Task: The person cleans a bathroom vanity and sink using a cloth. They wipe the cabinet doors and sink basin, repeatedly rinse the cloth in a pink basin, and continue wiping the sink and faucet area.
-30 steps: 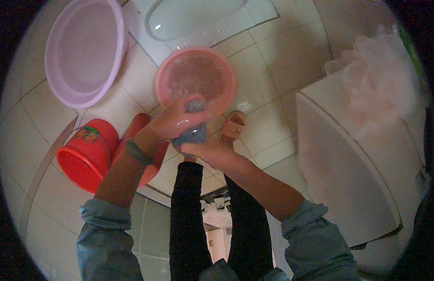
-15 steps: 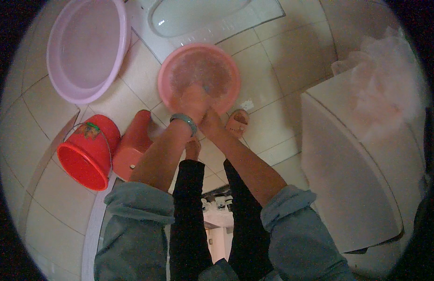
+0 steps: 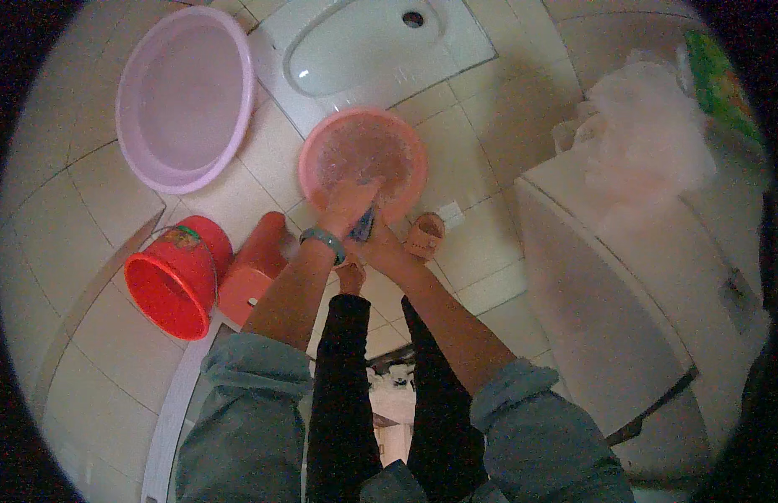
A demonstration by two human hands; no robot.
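Over the near side of a round pink basin, my two hands are close together. A small dark, bluish piece of cloth shows between them. My left hand, with a grey-green bangle at the wrist, reaches over the basin rim and is closed on the cloth. Beside it, my right hand grips the cloth from the near right. Some fingertips are blurred or hidden. Foamy, cloudy water fills the basin, and what lies under it cannot be made out.
A lavender basin stands at the far left, a white squat toilet beyond. Near left are a red bucket and a red stool. An orange-pink slipper lies right; a white cabinet-like box bears crumpled clear plastic.
The view has shifted, so the surroundings sit lower in it. My hands have drawn back toward me from the water, and the dark cloth now shows between them.
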